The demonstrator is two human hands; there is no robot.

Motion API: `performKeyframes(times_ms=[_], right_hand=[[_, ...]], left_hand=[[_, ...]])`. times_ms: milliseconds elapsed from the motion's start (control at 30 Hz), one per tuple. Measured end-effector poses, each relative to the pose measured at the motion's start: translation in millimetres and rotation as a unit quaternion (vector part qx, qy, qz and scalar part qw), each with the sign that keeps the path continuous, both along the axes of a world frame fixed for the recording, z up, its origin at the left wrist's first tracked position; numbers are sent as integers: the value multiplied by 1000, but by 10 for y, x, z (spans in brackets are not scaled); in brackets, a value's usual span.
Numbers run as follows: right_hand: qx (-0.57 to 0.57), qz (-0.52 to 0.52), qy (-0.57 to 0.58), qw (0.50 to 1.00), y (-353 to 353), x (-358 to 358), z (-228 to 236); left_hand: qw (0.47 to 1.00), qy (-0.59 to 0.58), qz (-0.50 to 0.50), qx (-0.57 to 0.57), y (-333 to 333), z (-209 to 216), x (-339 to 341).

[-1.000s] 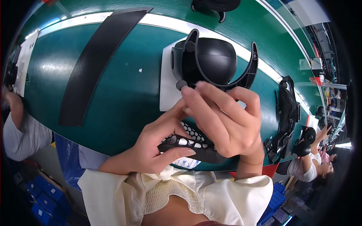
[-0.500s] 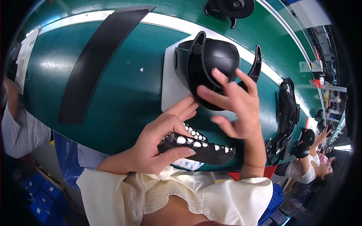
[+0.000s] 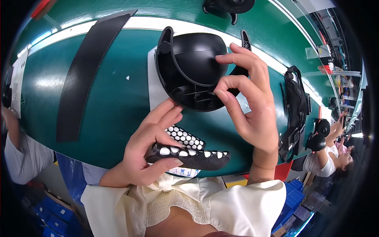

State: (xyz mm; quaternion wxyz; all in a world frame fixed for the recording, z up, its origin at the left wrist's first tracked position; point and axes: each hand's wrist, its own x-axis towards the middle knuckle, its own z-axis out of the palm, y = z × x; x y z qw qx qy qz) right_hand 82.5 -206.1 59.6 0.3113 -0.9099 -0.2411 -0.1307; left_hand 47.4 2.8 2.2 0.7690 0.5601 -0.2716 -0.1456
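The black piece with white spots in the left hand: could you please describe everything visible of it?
The black piece looks like plastic or rubber. White ovals line its near part's upper edge, above a finely ribbed side; smaller, rounder white spots cover the part behind. The left hand grips its left end. It runs left to right near the green table's front edge.

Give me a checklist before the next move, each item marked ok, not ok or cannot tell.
1. Left hand gripping the pad: ok.
2. Right hand at the shell: ok.
3. Right thumb and index finger holding a small piece: cannot tell.
4. Strip apart from the shell: ok, off to the left.
5. White scrap off the table: not ok, lying between strip and sheet.
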Motion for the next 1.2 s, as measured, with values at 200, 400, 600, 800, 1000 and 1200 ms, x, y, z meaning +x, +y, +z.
performKeyframes(times_ms=[200, 400, 600, 800, 1000, 1200], right_hand=[[4, -7, 0, 1000, -4, -1, -6], [12, -16, -9, 1000, 18, -4, -3], [-11, -21, -39, 999, 33, -12, -22], [-76, -12, -197, 977, 65, -79, -127], [-23, -59, -178, 982, -23, -58, -136], [-113, 119, -274, 948, -199, 131, -407]], left_hand=[[1000, 1, -2, -6, -14, -20, 6], [1000, 7, -2, -7, -3, -3, 1], [1000, 12, 1, -6, 2, -15, -2], [1000, 15, 4, -7, -7, -5, -10], [999, 28, 12, -15, -9, -3, -17], [1000, 18, 3, -12, 8, -6, -18]])
